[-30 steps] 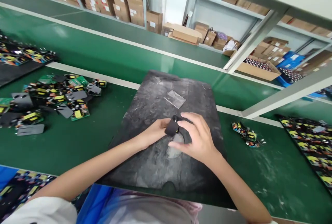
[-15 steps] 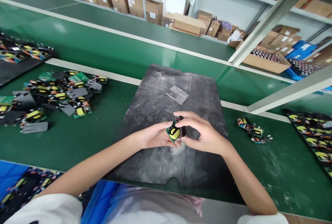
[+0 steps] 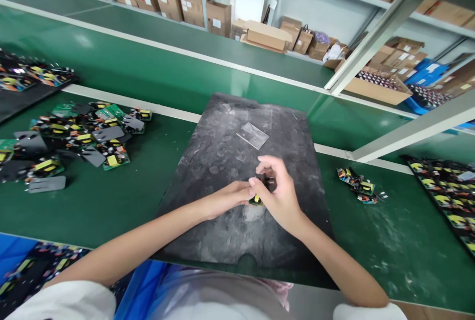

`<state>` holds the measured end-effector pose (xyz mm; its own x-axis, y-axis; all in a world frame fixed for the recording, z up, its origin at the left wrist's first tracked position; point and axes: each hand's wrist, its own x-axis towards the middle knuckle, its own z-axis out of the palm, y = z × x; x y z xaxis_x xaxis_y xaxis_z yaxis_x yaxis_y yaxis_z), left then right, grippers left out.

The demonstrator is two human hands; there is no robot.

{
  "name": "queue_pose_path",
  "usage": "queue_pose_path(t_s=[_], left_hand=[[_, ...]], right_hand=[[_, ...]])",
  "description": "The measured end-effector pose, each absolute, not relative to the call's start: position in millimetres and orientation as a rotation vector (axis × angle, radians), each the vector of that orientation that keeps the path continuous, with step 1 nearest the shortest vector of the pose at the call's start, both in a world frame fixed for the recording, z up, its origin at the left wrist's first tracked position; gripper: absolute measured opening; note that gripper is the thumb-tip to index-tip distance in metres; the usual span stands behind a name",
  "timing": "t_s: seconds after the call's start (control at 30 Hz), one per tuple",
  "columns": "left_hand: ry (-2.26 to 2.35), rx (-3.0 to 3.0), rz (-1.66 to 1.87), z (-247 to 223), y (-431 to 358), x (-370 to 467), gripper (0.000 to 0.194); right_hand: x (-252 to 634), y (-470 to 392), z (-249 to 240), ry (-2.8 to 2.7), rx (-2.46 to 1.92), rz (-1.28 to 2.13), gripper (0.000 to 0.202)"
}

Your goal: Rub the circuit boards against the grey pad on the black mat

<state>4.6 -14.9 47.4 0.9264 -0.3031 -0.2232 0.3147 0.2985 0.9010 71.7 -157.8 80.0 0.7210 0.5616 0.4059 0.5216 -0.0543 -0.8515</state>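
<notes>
Over the middle of a worn black mat, my two hands meet on one small circuit board with a yellow component. My left hand is closed on the board from the left. My right hand curls over it from the right, thumb against its top, fingers bent round a dark plug part with metal pins at the board's far edge. The fingers cover most of the board. Beyond the hands, a flat grey plate lies on the mat.
A heap of circuit boards and grey plug covers lies on the green bench at left. A few boards lie at right, near a full tray. A slanting metal post crosses the right side.
My right hand has turned and closed over the board, its thumb now on top. The yellow component, plain before, is mostly covered. The left fingers have drawn in.
</notes>
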Motion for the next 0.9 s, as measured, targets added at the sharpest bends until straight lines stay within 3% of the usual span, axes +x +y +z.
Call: queue_pose_path(t_s=[0.1, 0.3, 0.53, 0.77, 0.9], left_hand=[[-0.026, 1.297, -0.360, 50, -14, 5, 0.054], [-0.096, 1.462, -0.285, 53, -8, 9, 0.047], [-0.148, 1.618, -0.269, 57, -9, 7, 0.034], [-0.107, 1.837, -0.030, 51, -4, 9, 0.032], [-0.090, 1.889, 0.046, 51, -2, 12, 0.030]], right_hand=[[78, -157, 75, -0.967, -1.839, 0.005, 0.031], [89, -164, 90, -1.119, -1.909, 0.362, 0.015], [80, -168, 103, -1.114, -2.002, 0.424, 0.029], [83, -169, 97, -1.033, -1.970, 0.436, 0.015], [81, -166, 88, -1.065, -2.000, 0.326, 0.032]])
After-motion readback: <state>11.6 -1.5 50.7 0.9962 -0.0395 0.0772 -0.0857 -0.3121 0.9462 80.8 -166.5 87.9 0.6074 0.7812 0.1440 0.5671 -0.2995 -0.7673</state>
